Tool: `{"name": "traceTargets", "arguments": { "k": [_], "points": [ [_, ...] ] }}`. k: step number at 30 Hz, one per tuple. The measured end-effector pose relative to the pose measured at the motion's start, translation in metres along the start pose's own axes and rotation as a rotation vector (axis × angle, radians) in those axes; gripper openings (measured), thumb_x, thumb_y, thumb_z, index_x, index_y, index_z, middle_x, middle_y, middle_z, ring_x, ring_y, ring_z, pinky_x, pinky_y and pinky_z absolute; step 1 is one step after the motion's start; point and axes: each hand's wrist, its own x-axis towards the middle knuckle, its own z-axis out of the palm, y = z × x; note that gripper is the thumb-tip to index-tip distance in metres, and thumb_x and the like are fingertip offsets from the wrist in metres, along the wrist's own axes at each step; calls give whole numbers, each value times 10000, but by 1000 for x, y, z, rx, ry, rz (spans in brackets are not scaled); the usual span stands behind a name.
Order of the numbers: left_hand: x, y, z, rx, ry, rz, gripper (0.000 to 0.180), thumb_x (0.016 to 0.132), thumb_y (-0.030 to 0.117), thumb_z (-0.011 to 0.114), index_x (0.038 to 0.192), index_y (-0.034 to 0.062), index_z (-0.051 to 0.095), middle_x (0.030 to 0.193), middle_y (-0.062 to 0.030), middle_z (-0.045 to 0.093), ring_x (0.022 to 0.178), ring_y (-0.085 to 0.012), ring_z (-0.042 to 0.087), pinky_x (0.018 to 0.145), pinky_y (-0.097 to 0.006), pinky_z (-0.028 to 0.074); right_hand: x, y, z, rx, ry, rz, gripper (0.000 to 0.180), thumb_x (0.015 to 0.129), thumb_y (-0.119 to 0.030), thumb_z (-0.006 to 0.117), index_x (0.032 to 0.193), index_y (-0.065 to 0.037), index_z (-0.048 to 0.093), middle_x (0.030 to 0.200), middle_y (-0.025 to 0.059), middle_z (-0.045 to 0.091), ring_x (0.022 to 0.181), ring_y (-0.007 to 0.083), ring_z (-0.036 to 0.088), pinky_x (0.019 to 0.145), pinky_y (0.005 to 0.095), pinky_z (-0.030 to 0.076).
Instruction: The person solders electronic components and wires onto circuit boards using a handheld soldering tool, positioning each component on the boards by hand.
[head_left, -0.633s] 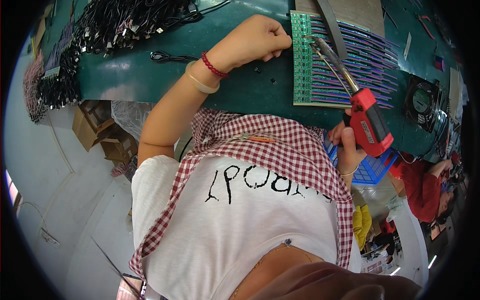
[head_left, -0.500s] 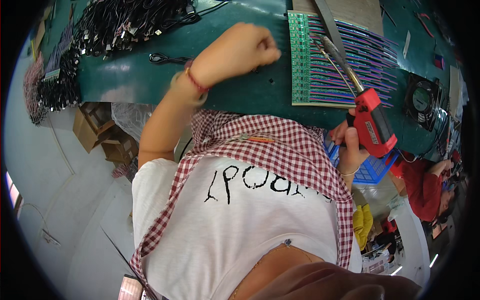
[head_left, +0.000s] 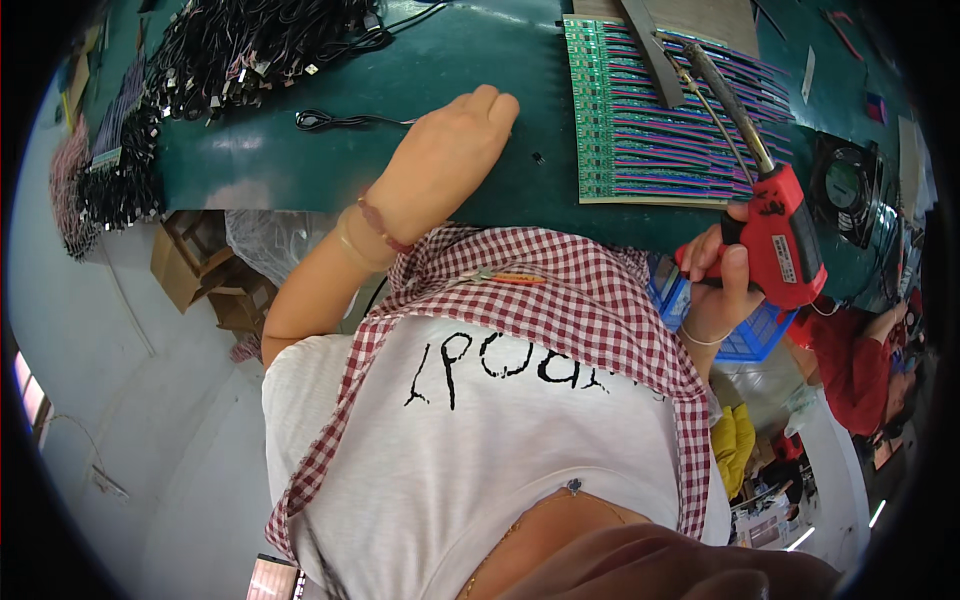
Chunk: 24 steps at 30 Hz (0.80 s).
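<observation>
My right hand [head_left: 725,270] is wrapped round a red and black soldering gun [head_left: 785,240], its metal barrel pointing up and away over the board. Beneath the tip is a green circuit board panel [head_left: 592,120] with rows of pink, blue and black wires [head_left: 690,150] running to the right. A flat grey metal strip [head_left: 650,55] crosses its far part. My left hand [head_left: 455,145] is over the table left of the panel, fingers curled in; their tips are hidden. A black cable [head_left: 350,121] runs up to this hand. A tiny black part [head_left: 538,158] lies nearby.
A heap of black cables [head_left: 260,50] covers the far left, with more bundles [head_left: 125,170] at the table edge. At right stands a black fan [head_left: 845,190]. An orange-handled tool [head_left: 505,277] rests on my checked apron. Below is a blue basket [head_left: 755,335]; a person in red [head_left: 850,375] sits beyond.
My left hand has moved left and down, away from the panel. The soldering gun has shifted right and slightly down in my right hand.
</observation>
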Motion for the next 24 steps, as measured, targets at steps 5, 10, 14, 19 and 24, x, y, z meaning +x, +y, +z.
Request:
{"name": "traceTargets", "arguments": {
  "k": [5,10,14,19,24],
  "points": [
    [8,16,-15,-475,-21,-115,92,813,31,574,867,-23,522,766,-89,572,651,-191,598,575,-291,501,-1,-1,9,-31,-39,-10,362,867,-164,516,1145,49,423,612,59,457,477,118,427,469,259,390],
    [12,68,-8,-1522,-115,-307,71,830,-11,578,865,-63,544,790,-82,588,638,-111,601,557,-221,525,-2,-6,39,-227,-81,10,389,820,-30,569,1170,40,415,744,84,523,657,140,528,613,273,450],
    [10,77,-8,-1506,-245,-280,70,834,-10,574,864,-64,543,811,-89,584,632,-116,602,551,-226,526,-3,-8,42,-198,-184,100,445,772,95,578,1182,31,418,848,77,542,774,132,522,721,269,444],
    [9,76,-11,-1222,-157,-204,42,827,-21,549,853,-53,556,747,-75,609,588,-102,598,536,-221,509,1,-7,35,-374,-301,37,441,772,111,572,1182,28,431,855,62,552,793,123,530,720,257,446],
    [9,67,-6,-890,-55,16,64,794,19,581,812,-39,560,665,-51,604,548,-92,577,499,-220,469,2,-1,37,-467,-369,0,437,773,109,571,1181,42,428,867,79,577,794,128,552,707,255,453]
  ]
}}
